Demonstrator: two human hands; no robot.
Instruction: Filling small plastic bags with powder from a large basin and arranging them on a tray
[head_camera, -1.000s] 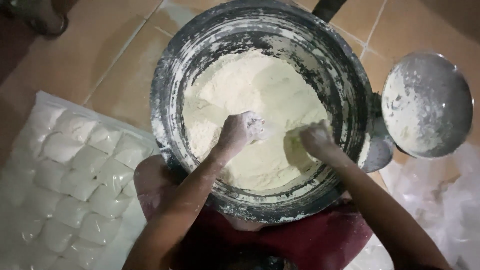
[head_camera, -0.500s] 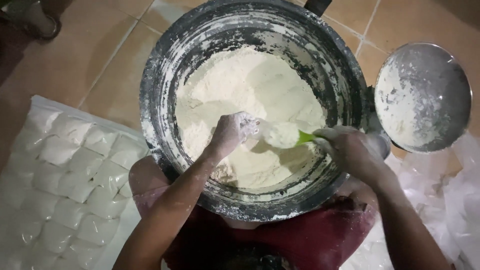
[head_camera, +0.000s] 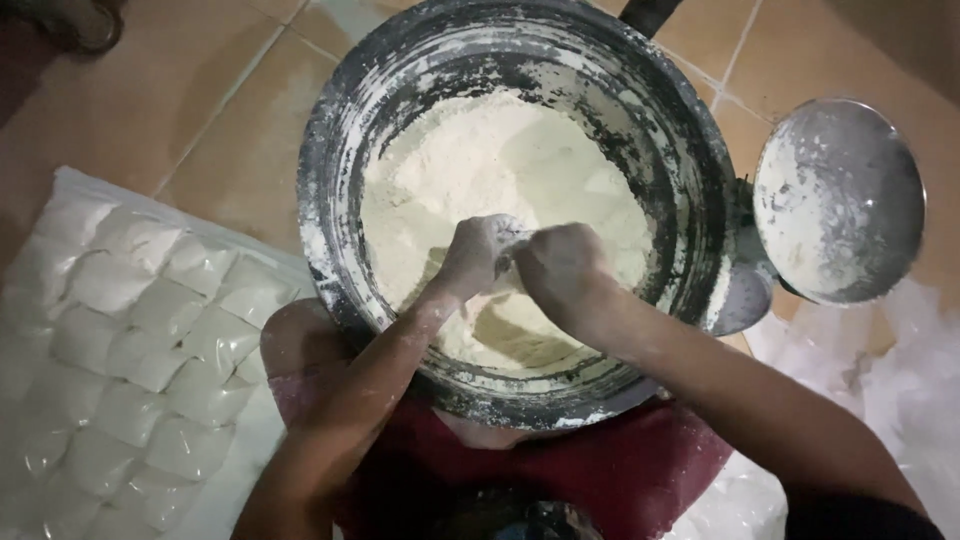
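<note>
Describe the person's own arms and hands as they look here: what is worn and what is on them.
Both forearms are bare, with no rings or watch in view. The left hand and right hand are dusted with white powder. A dark sleeve edge shows on the right arm.

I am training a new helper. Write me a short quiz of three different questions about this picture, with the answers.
1. True or false: both hands are inside the big basin.
2. Which lies on the floor at the person's left? A) rows of filled white bags B) a stack of plates C) a broom
3. Fill in: the basin holds a heap of pale ____.

Key
1. True: the left hand and right hand meet over the flour.
2. A: the bags.
3. flour
</note>
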